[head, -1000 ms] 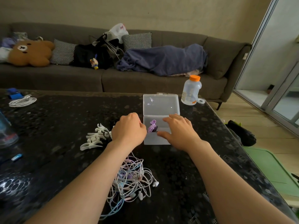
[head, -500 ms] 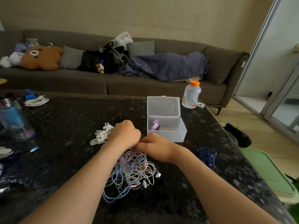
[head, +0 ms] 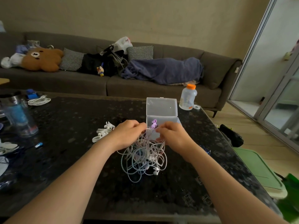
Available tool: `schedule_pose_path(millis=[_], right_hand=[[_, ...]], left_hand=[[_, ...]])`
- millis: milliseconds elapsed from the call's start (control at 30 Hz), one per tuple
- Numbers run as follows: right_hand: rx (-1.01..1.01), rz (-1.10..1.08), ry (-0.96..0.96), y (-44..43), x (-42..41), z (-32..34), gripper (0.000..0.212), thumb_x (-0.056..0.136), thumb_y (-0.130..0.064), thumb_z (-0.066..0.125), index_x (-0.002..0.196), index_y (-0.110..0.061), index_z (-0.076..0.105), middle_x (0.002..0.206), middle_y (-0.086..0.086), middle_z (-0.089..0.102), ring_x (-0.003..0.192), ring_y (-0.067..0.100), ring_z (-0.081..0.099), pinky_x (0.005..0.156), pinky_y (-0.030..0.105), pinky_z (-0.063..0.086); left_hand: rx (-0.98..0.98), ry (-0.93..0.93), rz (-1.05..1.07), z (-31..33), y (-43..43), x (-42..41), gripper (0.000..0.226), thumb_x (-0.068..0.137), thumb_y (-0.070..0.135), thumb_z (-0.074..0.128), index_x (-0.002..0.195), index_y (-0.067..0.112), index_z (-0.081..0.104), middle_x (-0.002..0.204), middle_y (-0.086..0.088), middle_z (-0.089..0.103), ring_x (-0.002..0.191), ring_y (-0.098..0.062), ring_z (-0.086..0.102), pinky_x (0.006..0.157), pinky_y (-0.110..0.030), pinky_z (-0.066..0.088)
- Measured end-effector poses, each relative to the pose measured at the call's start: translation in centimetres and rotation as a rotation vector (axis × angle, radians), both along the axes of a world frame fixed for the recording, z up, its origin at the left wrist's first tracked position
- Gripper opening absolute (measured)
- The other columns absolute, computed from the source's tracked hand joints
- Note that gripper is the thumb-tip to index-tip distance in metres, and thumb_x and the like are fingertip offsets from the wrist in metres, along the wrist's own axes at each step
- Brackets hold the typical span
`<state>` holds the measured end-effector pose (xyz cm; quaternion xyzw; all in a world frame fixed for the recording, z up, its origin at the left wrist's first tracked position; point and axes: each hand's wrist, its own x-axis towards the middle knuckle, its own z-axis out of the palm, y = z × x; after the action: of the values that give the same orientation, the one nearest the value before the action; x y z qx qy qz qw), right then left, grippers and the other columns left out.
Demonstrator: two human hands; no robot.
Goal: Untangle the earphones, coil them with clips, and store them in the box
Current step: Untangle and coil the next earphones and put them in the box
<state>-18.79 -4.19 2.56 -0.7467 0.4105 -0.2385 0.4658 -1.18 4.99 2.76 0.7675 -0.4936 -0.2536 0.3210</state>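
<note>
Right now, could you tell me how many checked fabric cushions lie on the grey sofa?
2 cushions: one beside the brown bear plush, one beside the white bag; clutter may hide more.

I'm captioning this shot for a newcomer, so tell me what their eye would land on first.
The tangle of earphones at the middle of the dark table, its top gripped by the left hand and the right hand. Right behind the hands stands the clear box, lid open, something purple inside; white clips lie left of the left hand. Far back, a brown bear plush rests on the sofa.
</note>
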Motion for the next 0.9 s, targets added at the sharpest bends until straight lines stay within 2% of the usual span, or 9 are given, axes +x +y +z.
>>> schedule_pose_path(millis=[100, 267, 333, 433, 500, 567, 700, 800, 900], right_hand=[[-0.050, -0.118, -0.011, -0.3, -0.5, -0.2, 0.019, 0.103, -0.021, 0.063, 0.091, -0.011, 0.074, 0.090, 0.007, 0.073, 0.085, 0.019, 0.068, 0.070, 0.029, 0.055], [-0.068, -0.155, -0.038, -1.0, -0.7, -0.8, 0.008, 0.108, -0.017, 0.057, 0.110, -0.019, 0.064, 0.100, 0.011, 0.073, 0.074, 0.019, 0.078, 0.064, 0.031, 0.065], [-0.212, -0.137, 0.099, -1.4, -1.0, -1.5, 0.016, 0.106, -0.011, 0.056, 0.115, -0.024, 0.059, 0.113, 0.009, 0.068, 0.089, 0.022, 0.076, 0.065, 0.027, 0.064], [-0.409, -0.018, 0.297, -1.4, -1.4, -1.6, 0.036, 0.096, -0.009, 0.065, 0.122, -0.029, 0.049, 0.130, 0.002, 0.050, 0.122, 0.021, 0.053, 0.096, 0.029, 0.054], [-0.549, 0.066, 0.323, -0.8, -1.3, -0.9, 0.036, 0.089, -0.013, 0.070, 0.112, -0.034, 0.051, 0.126, -0.003, 0.045, 0.121, 0.019, 0.043, 0.102, 0.032, 0.046], [-0.616, 0.113, 0.278, 0.2, -1.0, 0.1, 0.017, 0.085, -0.026, 0.077, 0.089, -0.030, 0.060, 0.104, -0.008, 0.059, 0.098, 0.011, 0.054, 0.085, 0.029, 0.050], [-0.392, 0.317, 0.493, 2.7, -0.1, 0.7, 0.061, 0.089, -0.061, 0.073, 0.058, -0.009, 0.065, 0.052, -0.001, 0.067, 0.047, 0.010, 0.060, 0.058, 0.032, 0.059], [-0.162, 0.341, 0.661, 3.5, 0.4, 0.2, 0.061, 0.094, -0.059, 0.066, 0.080, 0.000, 0.074, 0.063, 0.007, 0.075, 0.055, 0.019, 0.074, 0.069, 0.035, 0.066], [-0.121, 0.360, 0.690, 3.0, 0.4, 0.3, 0.035, 0.099, -0.026, 0.065, 0.087, 0.005, 0.074, 0.073, 0.011, 0.078, 0.072, 0.028, 0.079, 0.078, 0.039, 0.067]], left_hand=[[0.075, -0.018, -0.116, -0.2, 0.5, 0.0, 0.069, 0.077, 0.092, 0.059, 0.111, 0.033, 0.066, 0.105, 0.008, 0.073, 0.099, -0.012, 0.071, 0.093, -0.045, 0.061], [0.236, -0.197, -0.242, -0.6, 0.4, 0.1, 0.096, 0.059, 0.076, 0.088, 0.133, 0.033, 0.046, 0.119, 0.014, 0.060, 0.104, -0.005, 0.063, 0.093, -0.033, 0.058], [0.252, -0.239, -0.255, -0.9, 0.3, 0.2, 0.094, 0.061, 0.068, 0.092, 0.132, 0.033, 0.041, 0.119, 0.013, 0.058, 0.103, -0.006, 0.062, 0.086, -0.029, 0.056], [0.241, -0.273, -0.241, -1.2, -0.1, 0.3, 0.078, 0.074, 0.060, 0.090, 0.128, 0.028, 0.043, 0.115, 0.009, 0.061, 0.099, -0.008, 0.063, 0.073, -0.025, 0.051], [0.222, -0.290, -0.236, -1.2, -0.2, 0.2, 0.068, 0.081, 0.054, 0.087, 0.126, 0.026, 0.045, 0.114, 0.008, 0.063, 0.096, -0.008, 0.064, 0.070, -0.024, 0.049], [0.209, -0.281, -0.242, -1.3, -0.3, 0.1, 0.062, 0.085, 0.050, 0.085, 0.125, 0.025, 0.045, 0.112, 0.008, 0.064, 0.095, -0.008, 0.066, 0.069, -0.024, 0.050], [0.201, -0.275, -0.244, -1.7, -0.7, 0.2, 0.049, 0.089, 0.041, 0.084, 0.117, 0.025, 0.048, 0.109, 0.004, 0.070, 0.096, -0.016, 0.069, 0.079, -0.035, 0.060], [0.175, -0.281, -0.218, -1.7, -0.7, 0.2, 0.043, 0.091, 0.044, 0.082, 0.114, 0.027, 0.050, 0.108, 0.003, 0.066, 0.092, -0.015, 0.069, 0.072, -0.030, 0.056], [0.184, -0.252, -0.233, -1.5, -0.6, 0.1, 0.052, 0.089, 0.047, 0.083, 0.125, 0.029, 0.049, 0.113, 0.005, 0.065, 0.091, -0.012, 0.071, 0.080, -0.035, 0.061]])
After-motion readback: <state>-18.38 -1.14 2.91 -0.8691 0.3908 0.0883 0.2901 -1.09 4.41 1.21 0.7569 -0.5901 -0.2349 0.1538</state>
